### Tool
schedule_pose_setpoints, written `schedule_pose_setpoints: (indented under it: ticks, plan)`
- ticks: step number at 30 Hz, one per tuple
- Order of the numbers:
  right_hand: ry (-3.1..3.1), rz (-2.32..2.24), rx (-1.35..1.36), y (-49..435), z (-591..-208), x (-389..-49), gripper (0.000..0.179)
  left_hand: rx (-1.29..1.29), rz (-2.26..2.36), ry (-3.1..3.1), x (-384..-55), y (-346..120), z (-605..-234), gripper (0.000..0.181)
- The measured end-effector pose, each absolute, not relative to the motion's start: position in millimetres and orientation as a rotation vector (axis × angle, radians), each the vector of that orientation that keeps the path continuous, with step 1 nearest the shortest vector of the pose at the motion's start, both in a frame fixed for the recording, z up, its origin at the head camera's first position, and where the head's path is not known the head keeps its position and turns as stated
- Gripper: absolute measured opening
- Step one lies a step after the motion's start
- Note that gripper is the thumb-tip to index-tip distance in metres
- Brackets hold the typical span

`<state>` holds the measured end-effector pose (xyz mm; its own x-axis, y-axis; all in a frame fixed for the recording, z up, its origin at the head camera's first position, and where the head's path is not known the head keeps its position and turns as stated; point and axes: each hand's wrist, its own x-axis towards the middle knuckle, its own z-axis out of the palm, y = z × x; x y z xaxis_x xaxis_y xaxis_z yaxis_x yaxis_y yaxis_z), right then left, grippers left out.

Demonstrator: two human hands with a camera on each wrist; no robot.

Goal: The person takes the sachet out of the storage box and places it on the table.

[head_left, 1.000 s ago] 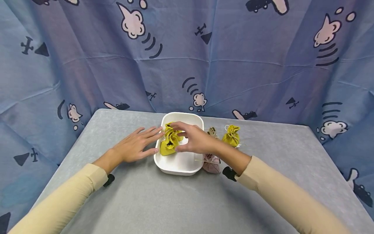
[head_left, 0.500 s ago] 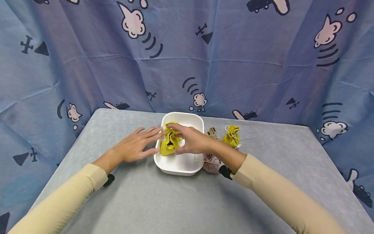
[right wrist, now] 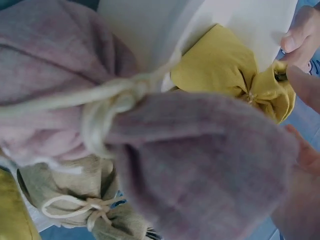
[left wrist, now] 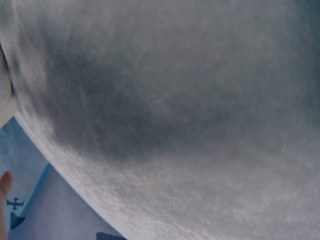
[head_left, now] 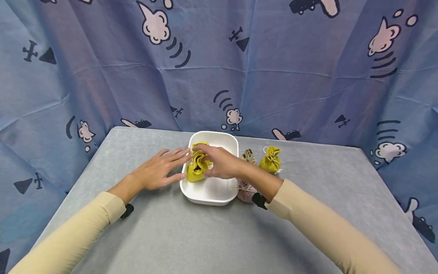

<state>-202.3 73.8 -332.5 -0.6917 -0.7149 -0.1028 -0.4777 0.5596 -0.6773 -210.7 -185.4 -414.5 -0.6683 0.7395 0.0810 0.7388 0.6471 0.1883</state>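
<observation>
A white tray [head_left: 219,190] stands on the table, with yellow drawstring pouches in its left part. One yellow pouch [head_left: 195,176] shows in front, and more yellow cloth [head_left: 200,144] lies behind it. My left hand [head_left: 159,170] lies flat and spread at the tray's left rim. Over the tray, my right hand [head_left: 221,163] arches beside the pouch, thumb and fingers apart around its gathered top. In the right wrist view the thumb [right wrist: 305,87] is close to the pouch neck; firm contact cannot be judged. The left wrist view shows mostly grey tabletop.
Right of the tray stand a pink pouch [head_left: 245,193], a beige pouch [head_left: 248,155] and another yellow pouch [head_left: 270,161]. The pink pouch sits under my right forearm, near the wrist camera [head_left: 259,200]. A blue patterned curtain [head_left: 219,68] hangs behind the table.
My right hand and forearm have shifted slightly left, the fingers reaching farther over the yellow pouch. The left hand and tray stay nearly where they were.
</observation>
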Motion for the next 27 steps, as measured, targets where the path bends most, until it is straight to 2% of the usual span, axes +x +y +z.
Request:
schedule_pose_setpoints:
  ticks: [5, 13, 27]
  plan:
    - [2.448, -0.853, -1.011, 68, -334, -203, 0.073, 1.272, 0.320, 2.851, -210, -186, -415, 0.067]
    - [2.419, -0.940, -1.000, 65, -340, -205, 0.077, 1.261, 0.321, 2.847, -210, -186, -415, 0.067]
    - [2.528, -0.835, -1.026, 54, -349, -208, 0.068, 1.260, 0.311, 2.856, -210, -186, -415, 0.066]
